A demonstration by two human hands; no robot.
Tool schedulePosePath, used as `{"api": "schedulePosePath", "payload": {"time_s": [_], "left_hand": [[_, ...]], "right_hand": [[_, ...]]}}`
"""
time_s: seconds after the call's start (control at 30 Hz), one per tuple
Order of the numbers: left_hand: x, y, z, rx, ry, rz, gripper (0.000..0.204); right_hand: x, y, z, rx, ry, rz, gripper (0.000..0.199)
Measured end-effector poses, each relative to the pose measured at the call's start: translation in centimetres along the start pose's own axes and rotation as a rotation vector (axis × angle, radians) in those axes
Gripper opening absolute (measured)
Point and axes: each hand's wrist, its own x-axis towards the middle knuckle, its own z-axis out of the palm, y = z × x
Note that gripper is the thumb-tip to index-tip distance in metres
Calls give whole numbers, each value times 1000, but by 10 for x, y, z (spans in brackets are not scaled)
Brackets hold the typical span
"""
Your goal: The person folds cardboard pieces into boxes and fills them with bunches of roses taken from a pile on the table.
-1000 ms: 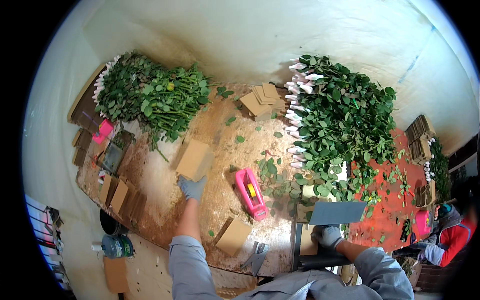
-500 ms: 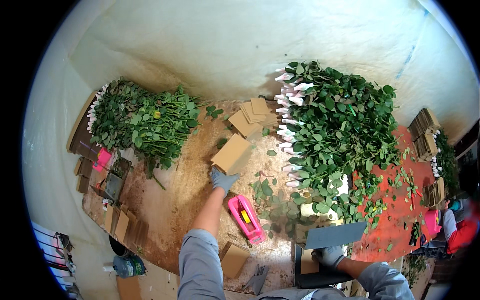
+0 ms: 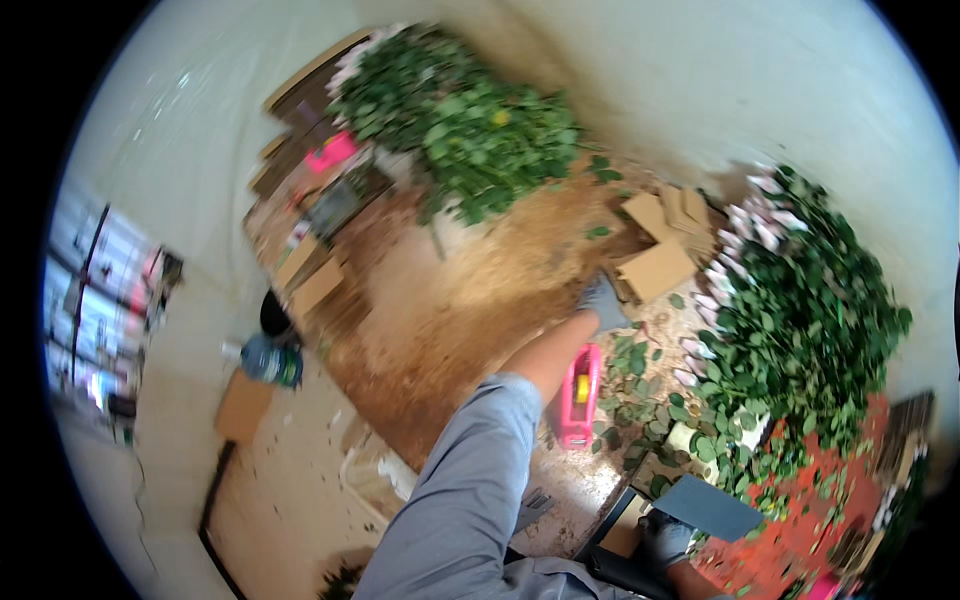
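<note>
My left hand (image 3: 603, 303), in a grey glove, is at the near short edge of a brown cardboard piece (image 3: 657, 270). Its thumb stands apart from the fingers, which are blurred. Close beside my wrist is a pink tape dispenser (image 3: 580, 400) with a yellow core. Lower right, my gloved right hand (image 3: 668, 540) is at a black tray-like stand (image 3: 610, 525) with brown cardboard in it. A flat grey panel (image 3: 712, 507) overhangs that hand, and its fingers are partly hidden.
More cardboard pieces (image 3: 685, 208) lie behind the held-out left hand. Leafy stems (image 3: 800, 320) with white wrapped ends are piled at right, another leafy pile (image 3: 500, 140) at the back. A second pink dispenser (image 3: 330, 152), cardboard stacks (image 3: 318, 285) and a water bottle (image 3: 270, 360) are at left.
The whole view has swung left and tilted, so the table appears turned and shifted right. My left hand stays by the cardboard piece, and my right hand stays at the black stand.
</note>
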Motion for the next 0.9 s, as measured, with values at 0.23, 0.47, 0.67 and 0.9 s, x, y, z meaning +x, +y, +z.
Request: {"api": "schedulePosePath", "payload": {"time_s": [0.23, 0.47, 0.67, 0.9], "left_hand": [[-108, -55, -97, -619, 228, -66, 93], [-281, -243, -162, -532, 792, -571, 29], [-338, -378, -193, -284, 981, -693, 85], [-290, -398, -227, -618, 808, -706, 122]], "right_hand": [[-3, 37, 21, -48, -53, 3, 26], [0, 15, 0, 1, -77, 50, 26], [-1, 18, 6, 33, -88, 100, 25], [-8, 17, 2, -38, -100, 212, 29]]}}
